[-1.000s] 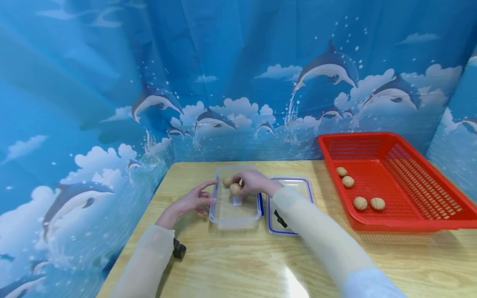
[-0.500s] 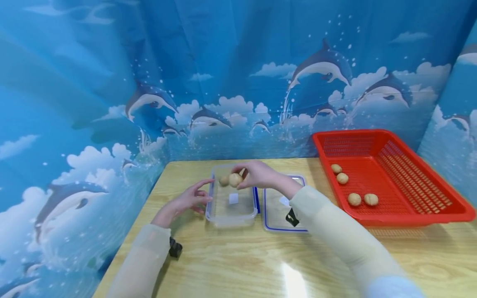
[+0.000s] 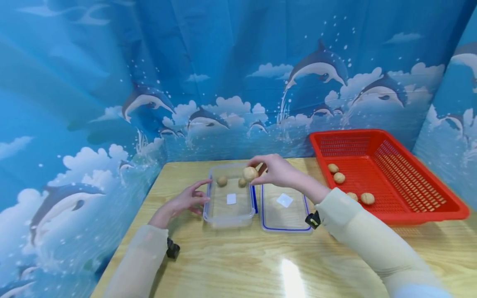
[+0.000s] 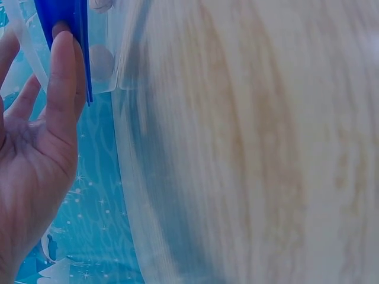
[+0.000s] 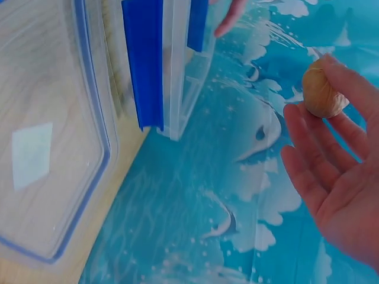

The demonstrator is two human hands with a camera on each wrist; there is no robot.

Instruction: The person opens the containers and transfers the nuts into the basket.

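Observation:
My right hand (image 3: 277,170) pinches a walnut (image 3: 250,174) between thumb and fingers, over the right rim of a clear plastic container (image 3: 229,217). In the right wrist view that walnut (image 5: 323,90) sits at the fingertips, well apart from the container. Two walnuts lie inside the container, one at the left (image 3: 222,181) and the other walnut (image 3: 242,182) toward the right wall. My left hand (image 3: 186,199) is at the container's left side with loosely extended fingers. In the left wrist view its fingers (image 4: 61,83) overlap a blue latch flap (image 4: 71,15).
A clear lid with a blue seal (image 3: 285,219) lies flat to the right of the container. Farther right stands a red basket (image 3: 413,217) with several walnuts (image 3: 367,198) in it. A dolphin-print curtain (image 3: 223,103) hangs behind the wooden table (image 3: 223,265).
My right hand has lifted the walnut up from inside the container and carried it rightward to above the right rim. The left hand has stayed at the container's left side.

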